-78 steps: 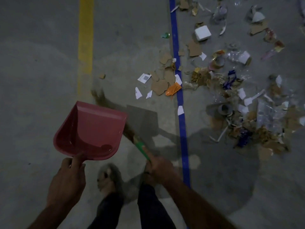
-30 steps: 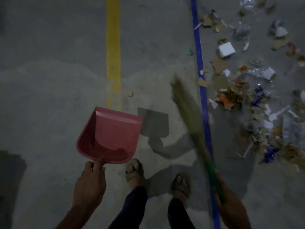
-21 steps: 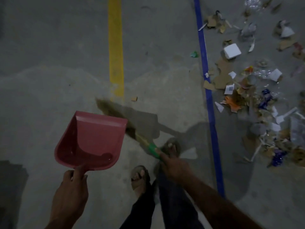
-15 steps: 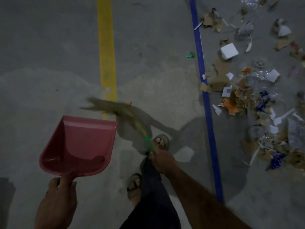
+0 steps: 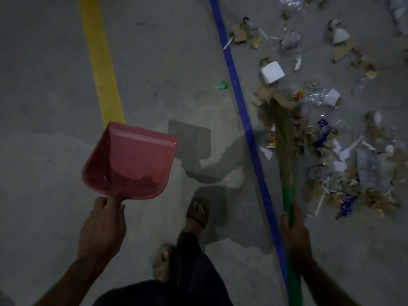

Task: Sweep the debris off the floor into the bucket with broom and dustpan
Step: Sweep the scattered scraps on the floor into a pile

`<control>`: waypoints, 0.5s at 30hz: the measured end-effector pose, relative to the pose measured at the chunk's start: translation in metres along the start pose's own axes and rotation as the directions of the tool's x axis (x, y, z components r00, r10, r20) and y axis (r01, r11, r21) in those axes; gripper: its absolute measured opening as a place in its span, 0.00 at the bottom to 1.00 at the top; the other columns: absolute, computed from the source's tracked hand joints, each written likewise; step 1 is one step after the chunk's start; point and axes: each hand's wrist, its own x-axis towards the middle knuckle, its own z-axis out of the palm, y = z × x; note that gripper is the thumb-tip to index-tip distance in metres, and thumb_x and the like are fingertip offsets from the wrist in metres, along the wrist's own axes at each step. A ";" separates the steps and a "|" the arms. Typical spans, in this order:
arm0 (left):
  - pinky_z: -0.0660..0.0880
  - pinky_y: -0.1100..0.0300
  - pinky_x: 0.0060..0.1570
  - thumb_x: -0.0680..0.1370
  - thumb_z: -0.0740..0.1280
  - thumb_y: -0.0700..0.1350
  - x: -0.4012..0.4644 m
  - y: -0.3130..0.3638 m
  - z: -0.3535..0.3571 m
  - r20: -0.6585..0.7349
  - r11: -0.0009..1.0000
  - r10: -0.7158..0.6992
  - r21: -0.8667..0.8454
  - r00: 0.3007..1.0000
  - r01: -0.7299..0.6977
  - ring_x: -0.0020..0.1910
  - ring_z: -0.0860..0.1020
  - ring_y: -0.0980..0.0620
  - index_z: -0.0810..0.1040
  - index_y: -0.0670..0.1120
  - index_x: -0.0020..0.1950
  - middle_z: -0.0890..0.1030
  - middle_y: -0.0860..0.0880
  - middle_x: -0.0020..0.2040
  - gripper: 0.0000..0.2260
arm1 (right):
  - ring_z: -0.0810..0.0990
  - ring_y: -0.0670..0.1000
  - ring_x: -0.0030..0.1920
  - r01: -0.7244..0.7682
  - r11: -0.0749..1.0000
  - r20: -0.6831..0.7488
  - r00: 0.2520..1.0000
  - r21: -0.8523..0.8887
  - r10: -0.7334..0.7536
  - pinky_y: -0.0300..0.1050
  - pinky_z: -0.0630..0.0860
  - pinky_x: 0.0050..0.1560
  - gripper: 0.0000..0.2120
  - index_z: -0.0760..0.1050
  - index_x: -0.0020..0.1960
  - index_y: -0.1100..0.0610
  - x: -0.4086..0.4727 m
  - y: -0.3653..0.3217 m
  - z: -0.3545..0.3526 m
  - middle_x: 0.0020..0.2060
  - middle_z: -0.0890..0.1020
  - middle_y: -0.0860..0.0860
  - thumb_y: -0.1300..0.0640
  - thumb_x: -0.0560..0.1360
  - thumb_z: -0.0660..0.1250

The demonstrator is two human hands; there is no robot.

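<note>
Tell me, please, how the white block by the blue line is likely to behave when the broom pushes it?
The white block looks like foam, so it is probably light and may skid or tumble ahead of the broom. Its boxy faces suggest it will not roll far. Lying apart from the main debris, it may need its own stroke.

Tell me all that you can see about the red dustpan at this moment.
The dustpan is pinkish-red, seemingly plastic, with a flat bed, raised side walls and a straight front lip. It looks empty; no debris shows inside. The left hand grips it at its rear, where the handle is hidden. It appears lifted off the grey floor, casting a shadow to its right. It sits just below the end of the yellow line, left of the blue line, apart from the broom.
</note>
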 end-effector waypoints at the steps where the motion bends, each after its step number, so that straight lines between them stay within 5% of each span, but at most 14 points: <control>1: 0.75 0.45 0.36 0.80 0.64 0.44 0.005 0.001 -0.002 -0.004 1.000 -0.005 0.004 1.000 0.005 0.42 0.78 0.32 0.72 0.52 0.64 0.72 0.42 0.52 0.13 | 0.78 0.63 0.62 0.038 0.999 0.000 0.999 0.008 -0.038 0.60 0.78 0.59 0.29 0.47 0.78 0.35 -0.022 -0.009 0.005 0.69 0.75 0.58 0.35 0.80 0.52; 4: 0.73 0.46 0.36 0.81 0.63 0.44 0.034 0.024 -0.019 0.006 1.000 0.024 0.015 1.000 -0.024 0.43 0.78 0.32 0.71 0.53 0.65 0.72 0.41 0.54 0.13 | 0.78 0.52 0.60 0.116 0.987 0.073 0.990 0.111 -0.124 0.48 0.76 0.58 0.28 0.52 0.79 0.38 -0.073 -0.042 0.015 0.70 0.74 0.50 0.42 0.81 0.57; 7: 0.73 0.46 0.38 0.81 0.63 0.44 0.057 0.029 -0.035 0.033 1.000 0.003 0.014 0.999 -0.003 0.45 0.78 0.32 0.70 0.54 0.66 0.72 0.41 0.56 0.15 | 0.76 0.42 0.41 0.155 0.982 0.275 0.945 0.105 -0.179 0.37 0.73 0.40 0.28 0.49 0.79 0.37 -0.095 -0.078 0.048 0.59 0.80 0.50 0.47 0.83 0.56; 10: 0.76 0.43 0.38 0.81 0.63 0.45 0.075 0.026 -0.047 0.049 0.999 0.027 0.031 0.998 -0.028 0.45 0.78 0.32 0.69 0.55 0.66 0.71 0.42 0.55 0.14 | 0.77 0.45 0.41 0.205 0.979 0.403 0.895 0.014 -0.194 0.40 0.74 0.41 0.28 0.48 0.81 0.42 -0.071 -0.091 0.081 0.51 0.81 0.52 0.45 0.83 0.53; 12: 0.77 0.41 0.37 0.82 0.62 0.46 0.096 0.025 -0.052 0.086 0.993 0.096 0.054 0.992 -0.101 0.43 0.78 0.32 0.69 0.56 0.66 0.71 0.43 0.53 0.13 | 0.80 0.50 0.46 0.048 0.999 0.412 0.910 0.004 -0.045 0.48 0.79 0.50 0.27 0.50 0.81 0.45 -0.041 -0.091 0.088 0.52 0.81 0.52 0.45 0.83 0.52; 15: 0.76 0.43 0.35 0.81 0.62 0.46 0.127 0.020 -0.065 0.113 0.979 0.174 0.087 0.978 -0.185 0.41 0.78 0.33 0.69 0.55 0.67 0.71 0.43 0.52 0.14 | 0.81 0.55 0.43 -0.187 0.982 0.299 0.938 0.019 0.173 0.52 0.80 0.46 0.27 0.51 0.80 0.49 -0.008 -0.073 0.066 0.46 0.80 0.55 0.47 0.83 0.54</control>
